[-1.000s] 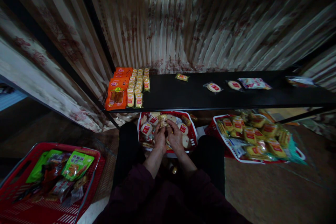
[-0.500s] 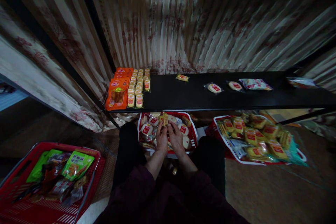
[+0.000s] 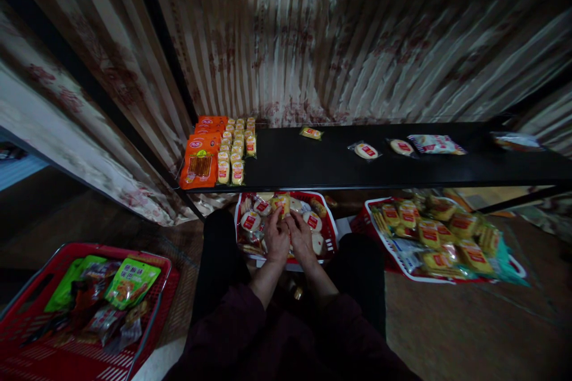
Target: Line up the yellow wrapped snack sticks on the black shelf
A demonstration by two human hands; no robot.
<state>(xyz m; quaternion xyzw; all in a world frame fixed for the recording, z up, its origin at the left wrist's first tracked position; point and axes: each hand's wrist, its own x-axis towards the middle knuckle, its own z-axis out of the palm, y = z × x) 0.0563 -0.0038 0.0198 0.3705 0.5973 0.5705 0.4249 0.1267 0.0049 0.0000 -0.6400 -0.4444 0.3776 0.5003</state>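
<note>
Over a red basket [image 3: 333,232] of round packaged cakes, my left hand [image 3: 277,237] and my right hand [image 3: 301,238] come together. Between their fingers is a yellow packaged snack [image 3: 281,203] with a red label, its front facing up toward me. Both hands are closed on its lower part, which the fingers partly cover. Round white cakes [image 3: 313,221] in clear wrappers with red labels lie around the hands in the basket.
A black shelf [image 3: 295,164] runs just beyond the basket. On its left end stand orange snack bags [image 3: 199,161] and rows of small yellow packs [image 3: 238,171]. A right basket [image 3: 447,281] holds yellow packs; a left basket [image 3: 165,303] holds green bags [image 3: 133,281].
The yellow snack has been turned in my fingers: its narrow side showed before, its broad labelled face shows now. The hands stay over the same basket.
</note>
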